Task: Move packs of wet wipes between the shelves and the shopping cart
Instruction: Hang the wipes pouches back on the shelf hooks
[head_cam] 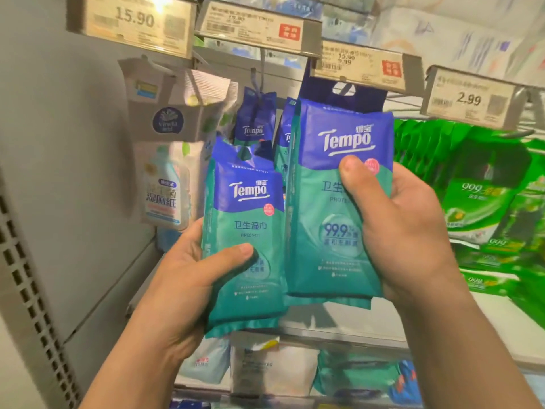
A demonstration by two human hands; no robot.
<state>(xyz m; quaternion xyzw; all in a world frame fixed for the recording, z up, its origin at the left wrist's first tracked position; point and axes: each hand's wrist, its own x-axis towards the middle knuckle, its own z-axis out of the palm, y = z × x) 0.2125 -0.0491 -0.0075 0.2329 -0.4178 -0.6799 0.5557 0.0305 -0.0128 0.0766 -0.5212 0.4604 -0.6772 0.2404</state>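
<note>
The left hand (pixel 188 278) grips a smaller blue-and-teal plastic wet-wipe pack (pixel 246 231) and the right hand (pixel 407 231) a larger one (pixel 333 208), thumbs and fingers clamped across each, both raised before the hanging shelf hooks (pixel 256 75), likely for hanging or removal.

The single head-worn camera looked forward and slightly upward from close range at the hanging shelf display (pixel 362 69).

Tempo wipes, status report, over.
Left hand grips one Tempo pack. Right hand grips a second Tempo pack. Both held up by the hanging packs. Nothing blocking.
</note>
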